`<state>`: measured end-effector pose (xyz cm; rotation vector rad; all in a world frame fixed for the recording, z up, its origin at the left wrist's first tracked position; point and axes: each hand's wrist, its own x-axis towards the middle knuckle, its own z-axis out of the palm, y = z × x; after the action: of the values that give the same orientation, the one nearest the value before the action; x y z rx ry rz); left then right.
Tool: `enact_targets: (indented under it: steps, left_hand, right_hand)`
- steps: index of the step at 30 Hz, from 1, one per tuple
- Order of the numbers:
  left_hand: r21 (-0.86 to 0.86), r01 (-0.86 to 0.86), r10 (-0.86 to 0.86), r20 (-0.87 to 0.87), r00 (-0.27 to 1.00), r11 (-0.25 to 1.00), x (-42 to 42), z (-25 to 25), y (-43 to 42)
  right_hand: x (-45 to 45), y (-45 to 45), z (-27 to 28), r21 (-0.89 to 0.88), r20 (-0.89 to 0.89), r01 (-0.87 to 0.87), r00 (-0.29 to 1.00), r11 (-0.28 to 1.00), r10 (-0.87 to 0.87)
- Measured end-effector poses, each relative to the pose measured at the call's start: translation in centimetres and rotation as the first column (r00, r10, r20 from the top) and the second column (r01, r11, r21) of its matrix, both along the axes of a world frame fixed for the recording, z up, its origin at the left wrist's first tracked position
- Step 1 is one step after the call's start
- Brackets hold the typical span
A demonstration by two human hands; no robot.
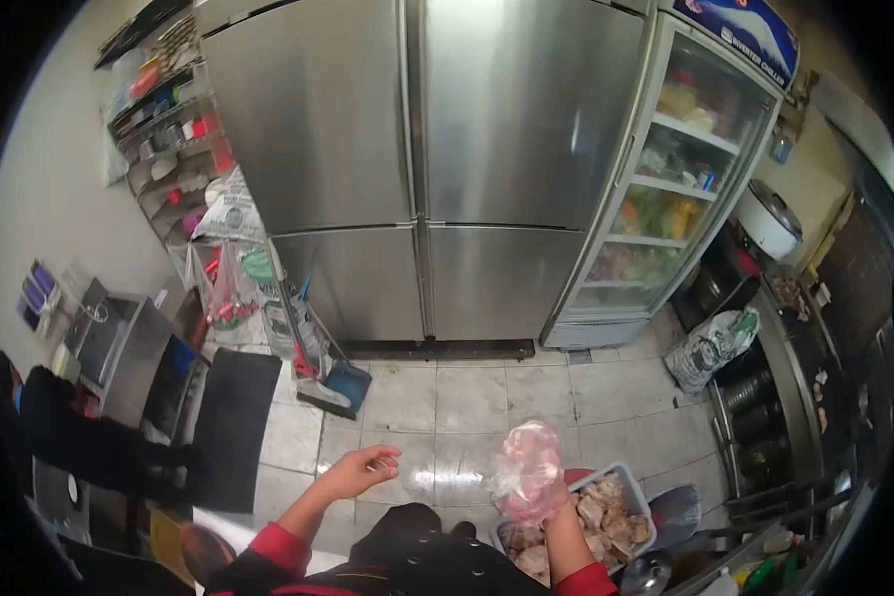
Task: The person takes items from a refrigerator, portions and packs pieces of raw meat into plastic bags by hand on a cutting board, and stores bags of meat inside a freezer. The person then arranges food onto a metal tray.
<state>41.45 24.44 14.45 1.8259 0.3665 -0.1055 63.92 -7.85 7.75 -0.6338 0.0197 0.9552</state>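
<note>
A: Where is the plastic bag?
B: Up in the air, in the right hand. It hides the far left part of the tub.
A: What's in the bag?
B: Something pink. The bag is clear and crinkly, so I can't tell just what it is.
A: Which way does it point?
B: It's a bit longer than it is wide. The long way runs from the person out toward the big fridge. I can't tell which end opens.
A: How is the right hand holding it?
B: It has hold of the near side of the bag. The bag hides most of the fingers, so I can't see how they bend.
A: And the left hand?
B: It holds nothing. The fingers are a little bent and loose, and they point across toward the bag. The two are well apart, with floor showing between them.
A: What's in the tub?
B: Lots of brown and pale chunks, right up near its right edge.
A: Anything else on the floor?
B: A blue dustpan, near the fridge's bottom left corner.
</note>
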Motion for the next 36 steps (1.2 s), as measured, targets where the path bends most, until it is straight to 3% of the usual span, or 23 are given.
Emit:
enact_targets:
  steps: [4,7,8,11,12,13,16,18,19,21,24,25,26,28,29,32,33,35,36]
  left_hand:
    - [-0.050,0.051,-0.055,-0.080,0.995,0.997,7.0,-2.8,4.3]
    - [-0.042,0.072,-0.073,-0.012,0.997,0.997,15.6,-6.6,9.3]
    - [0.052,0.065,-0.067,0.033,0.997,0.997,19.2,-9.0,11.2]
    - [0.025,-0.066,0.058,0.234,0.971,0.998,31.6,-5.5,16.2]
    - [-0.027,-0.105,0.108,0.367,0.924,0.994,36.2,-6.3,18.6]
    - [-0.201,-0.179,0.244,0.373,0.895,0.963,40.2,-3.9,20.3]
    - [-0.198,-0.408,0.434,0.633,0.641,0.891,51.1,3.3,26.2]
    - [-0.032,-0.564,0.440,0.662,0.606,0.825,55.2,8.4,28.3]
    - [-0.022,-0.553,0.435,0.646,0.628,0.833,57.0,9.5,28.8]
    - [0.030,-0.595,0.434,0.655,0.619,0.803,60.2,8.2,29.6]
    - [0.123,-0.626,0.439,0.608,0.661,0.770,60.7,8.5,29.5]
    - [0.103,-0.606,0.431,0.610,0.665,0.789,60.4,8.3,29.5]
    - [0.132,-0.605,0.407,0.626,0.665,0.786,58.8,9.3,28.2]
    - [0.131,-0.556,0.333,0.680,0.653,0.821,55.2,9.1,25.5]
    - [0.083,-0.509,0.366,0.597,0.714,0.857,52.1,10.4,23.1]
    - [0.126,-0.186,0.062,0.647,0.760,0.974,44.7,8.6,19.9]
    - [0.141,-0.130,0.002,0.672,0.740,0.981,42.3,10.2,18.8]
    - [0.238,0.151,-0.258,0.533,0.806,0.960,38.8,10.9,19.8]
    - [0.253,0.135,-0.255,0.539,0.803,0.958,37.7,10.7,20.5]
  right_hand:
    - [5.2,6.1,-1.0,0.011,-0.028,0.012,1.000,1.000,-0.012]
    - [7.5,9.2,-3.5,-0.024,-0.083,0.025,0.996,0.999,-0.027]
    - [8.1,10.1,-4.3,-0.047,-0.105,0.029,0.994,0.998,-0.034]
    - [10.4,12.4,-4.9,-0.116,-0.136,0.043,0.989,0.992,-0.059]
    - [11.1,13.1,-4.7,-0.130,-0.141,0.054,0.987,0.990,-0.072]
    - [11.7,13.7,-4.3,-0.140,-0.142,0.073,0.985,0.987,-0.093]
    - [13.2,15.2,-2.4,-0.143,-0.134,0.153,0.976,0.978,-0.172]
    - [14.4,16.3,-1.0,-0.130,-0.106,0.222,0.966,0.966,-0.236]
    - [15.1,16.9,-0.2,-0.112,-0.082,0.264,0.958,0.958,-0.273]
    - [16.5,18.3,1.8,-0.071,-0.012,0.353,0.935,0.933,-0.354]
    - [18.7,20.7,5.1,-0.010,0.022,0.505,0.863,0.863,-0.505]
    - [19.6,21.3,6.1,-0.007,-0.231,0.562,0.804,0.827,-0.548]
    - [20.4,22.0,7.6,-0.001,-0.227,0.574,0.797,0.819,-0.559]
    - [21.8,23.4,10.3,0.211,-0.201,0.596,0.802,0.775,-0.563]
    - [23.5,23.5,9.3,0.317,-0.041,0.577,0.801,0.753,-0.597]
    - [26.1,24.1,12.3,0.400,0.044,0.603,0.740,0.691,-0.671]
    - [26.1,23.9,13.0,0.410,0.049,0.588,0.749,0.697,-0.660]
    - [25.8,23.1,14.7,0.460,0.048,0.498,0.813,0.735,-0.581]
    - [25.9,22.4,15.1,0.489,0.049,0.452,0.839,0.746,-0.541]
